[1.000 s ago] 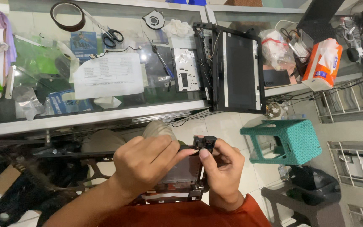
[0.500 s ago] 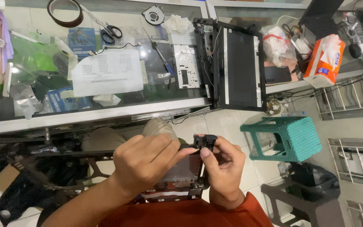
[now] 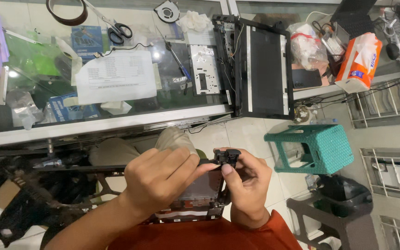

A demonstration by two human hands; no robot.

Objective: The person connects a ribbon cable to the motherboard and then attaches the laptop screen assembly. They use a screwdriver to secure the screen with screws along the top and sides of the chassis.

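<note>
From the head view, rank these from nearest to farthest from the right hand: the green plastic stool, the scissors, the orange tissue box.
Measured from the right hand, gripping a small black part:
1. Green plastic stool, on the floor just to its right.
2. Orange tissue box, up on the counter's right end.
3. Scissors, at the counter's far edge, to the left.

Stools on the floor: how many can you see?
2: a green stool right of the right hand, and a dark stool below it, partly cut off.

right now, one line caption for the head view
Both hands, left hand and right hand, pinch a small black part.
</note>
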